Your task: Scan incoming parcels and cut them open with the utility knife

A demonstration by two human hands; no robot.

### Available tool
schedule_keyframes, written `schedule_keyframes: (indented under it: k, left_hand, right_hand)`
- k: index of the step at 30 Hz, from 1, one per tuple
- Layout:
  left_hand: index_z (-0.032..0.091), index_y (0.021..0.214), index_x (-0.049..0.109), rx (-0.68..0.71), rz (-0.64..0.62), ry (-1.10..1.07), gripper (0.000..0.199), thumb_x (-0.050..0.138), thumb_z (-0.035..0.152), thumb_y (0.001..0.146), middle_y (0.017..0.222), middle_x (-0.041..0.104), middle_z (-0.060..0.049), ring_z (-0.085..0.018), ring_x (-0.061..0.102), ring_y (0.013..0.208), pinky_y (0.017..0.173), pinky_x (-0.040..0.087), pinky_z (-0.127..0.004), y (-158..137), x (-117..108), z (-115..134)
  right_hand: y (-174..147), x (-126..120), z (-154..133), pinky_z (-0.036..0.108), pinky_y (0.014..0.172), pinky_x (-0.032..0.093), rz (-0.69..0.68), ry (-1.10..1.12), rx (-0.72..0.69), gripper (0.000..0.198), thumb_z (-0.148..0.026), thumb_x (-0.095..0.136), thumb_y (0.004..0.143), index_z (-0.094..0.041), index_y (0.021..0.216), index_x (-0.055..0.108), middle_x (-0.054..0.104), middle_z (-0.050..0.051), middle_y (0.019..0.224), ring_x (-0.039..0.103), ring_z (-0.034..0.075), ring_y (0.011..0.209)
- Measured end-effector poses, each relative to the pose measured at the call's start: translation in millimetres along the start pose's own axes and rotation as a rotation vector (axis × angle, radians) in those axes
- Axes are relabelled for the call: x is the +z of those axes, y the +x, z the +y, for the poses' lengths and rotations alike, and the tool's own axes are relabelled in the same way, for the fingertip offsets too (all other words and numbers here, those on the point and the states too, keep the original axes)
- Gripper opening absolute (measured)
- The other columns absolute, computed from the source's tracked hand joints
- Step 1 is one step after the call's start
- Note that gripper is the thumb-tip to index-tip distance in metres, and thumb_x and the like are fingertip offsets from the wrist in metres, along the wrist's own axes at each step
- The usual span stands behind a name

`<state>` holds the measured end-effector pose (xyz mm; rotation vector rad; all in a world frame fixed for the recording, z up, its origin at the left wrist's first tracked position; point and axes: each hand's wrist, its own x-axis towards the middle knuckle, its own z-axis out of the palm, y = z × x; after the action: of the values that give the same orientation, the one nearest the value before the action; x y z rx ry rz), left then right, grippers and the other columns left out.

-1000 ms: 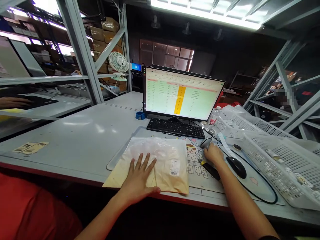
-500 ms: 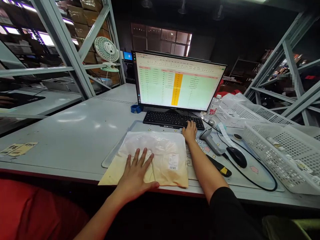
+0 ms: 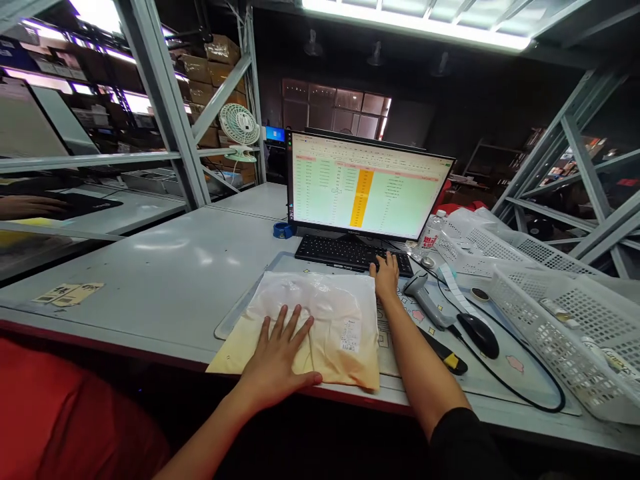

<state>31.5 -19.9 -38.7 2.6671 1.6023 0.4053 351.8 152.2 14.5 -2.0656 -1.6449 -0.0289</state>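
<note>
A white-and-yellow plastic mailer bag (image 3: 335,303) with a barcode label (image 3: 351,335) lies flat at the desk's front edge. Spread over its lower left part is my left hand (image 3: 280,360), palm down, fingers apart. My right hand (image 3: 386,277) rests on the right end of the black keyboard (image 3: 333,251), its fingers stretched over the keys. Behind the keyboard a monitor (image 3: 325,180) displays a spreadsheet with an orange column. Beside my right forearm lie a grey barcode scanner (image 3: 427,303), a black cutter with a yellow part (image 3: 445,353) and a black mouse (image 3: 479,335).
White perforated baskets (image 3: 550,333) holding small items stand on the right, near a clear bottle (image 3: 433,230). A blue tape roll (image 3: 284,230) sits left of the monitor. Paper labels (image 3: 70,293) lie on the left desk. A green fan (image 3: 240,125) is beside the metal frame (image 3: 165,100).
The camera view has tilted up and swung slightly left, so everything appears lower and further right. The selected spreadsheet cell has shifted left. Both hands keep their places on bag and keyboard.
</note>
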Motion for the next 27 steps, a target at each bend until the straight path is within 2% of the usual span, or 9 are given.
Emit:
schedule_keyframes:
  k: [5,12,15,18,19,21,23,25,27]
  left_hand:
    - [0.031,0.172,0.029,-0.002,0.010,-0.031,0.110,0.067,0.085,0.084,0.180,0.007,-0.010,-0.046,0.003,0.166,0.130,0.006,-0.074,2,0,1]
    - [0.032,0.172,0.029,-0.002,0.018,-0.071,0.110,0.070,0.083,0.083,0.180,0.008,-0.009,-0.046,0.004,0.166,0.130,0.005,-0.075,1,0,1]
    - [0.031,0.172,0.030,-0.007,-0.002,-0.088,0.109,0.071,0.082,0.083,0.180,0.008,-0.009,-0.046,0.003,0.166,0.130,0.005,-0.075,1,-3,3]
    - [0.030,0.172,0.030,-0.024,-0.031,-0.097,0.109,0.071,0.080,0.084,0.180,0.006,-0.009,-0.045,0.001,0.167,0.131,0.004,-0.074,0,-9,6]
    - [0.029,0.172,0.030,-0.029,-0.034,-0.102,0.109,0.072,0.079,0.084,0.180,0.006,-0.009,-0.044,0.001,0.167,0.131,0.004,-0.073,0,-11,7]
    - [0.029,0.171,0.032,-0.039,-0.031,-0.116,0.108,0.073,0.078,0.084,0.180,0.008,-0.010,-0.045,0.001,0.167,0.131,0.004,-0.073,-1,-13,8]
    - [0.028,0.170,0.035,-0.049,-0.026,-0.138,0.106,0.075,0.074,0.085,0.180,0.012,-0.010,-0.045,0.004,0.167,0.132,0.006,-0.073,0,-14,8]
    - [0.026,0.168,0.041,-0.049,-0.011,-0.170,0.101,0.079,0.068,0.085,0.179,0.018,-0.011,-0.045,0.008,0.166,0.132,0.009,-0.073,1,-16,6]
    - [0.023,0.160,0.053,-0.034,0.060,-0.226,0.089,0.082,0.061,0.085,0.176,0.030,-0.014,-0.047,0.015,0.165,0.131,0.011,-0.074,0,-24,7]
  right_hand:
    - [-3,4,8,0.054,0.132,0.017,-0.080,-0.014,0.098,0.062,-0.034,0.044,0.105,-0.015,0.165,0.046,0.020,0.015,0.180,0.011,0.035,0.167]
    - [-6,11,13,0.056,0.132,0.010,-0.139,0.030,0.096,0.065,-0.035,0.047,0.106,-0.020,0.169,0.040,0.017,0.012,0.181,0.006,0.034,0.168]
    - [-6,4,7,0.058,0.132,0.009,-0.136,0.076,0.091,0.062,-0.031,0.045,0.105,-0.017,0.165,0.046,0.020,0.015,0.180,0.007,0.035,0.167]
    - [-6,-12,-6,0.056,0.132,0.010,-0.104,0.147,0.053,0.063,-0.028,0.034,0.107,-0.011,0.167,0.039,0.015,0.018,0.180,0.005,0.034,0.167]
    - [-7,-19,-12,0.053,0.132,0.014,-0.116,0.180,0.020,0.062,-0.029,0.031,0.108,-0.010,0.167,0.040,0.019,0.019,0.179,0.010,0.033,0.166]
    - [-11,-34,-23,0.046,0.126,0.030,-0.212,0.259,-0.078,0.059,-0.038,0.032,0.111,-0.010,0.157,0.054,0.043,0.020,0.168,0.034,0.032,0.158]
    - [-22,-51,-33,0.040,0.111,0.048,-0.375,0.342,-0.185,0.062,-0.054,0.033,0.111,-0.012,0.136,0.072,0.069,0.018,0.140,0.060,0.030,0.134]
    - [-38,-70,-39,0.035,0.093,0.056,-0.522,0.406,-0.263,0.073,-0.070,0.033,0.107,-0.014,0.112,0.080,0.078,0.013,0.114,0.070,0.027,0.108]
    - [-59,-88,-43,0.032,0.080,0.056,-0.645,0.432,-0.337,0.071,-0.078,0.046,0.100,-0.015,0.099,0.079,0.078,0.010,0.102,0.070,0.025,0.092]
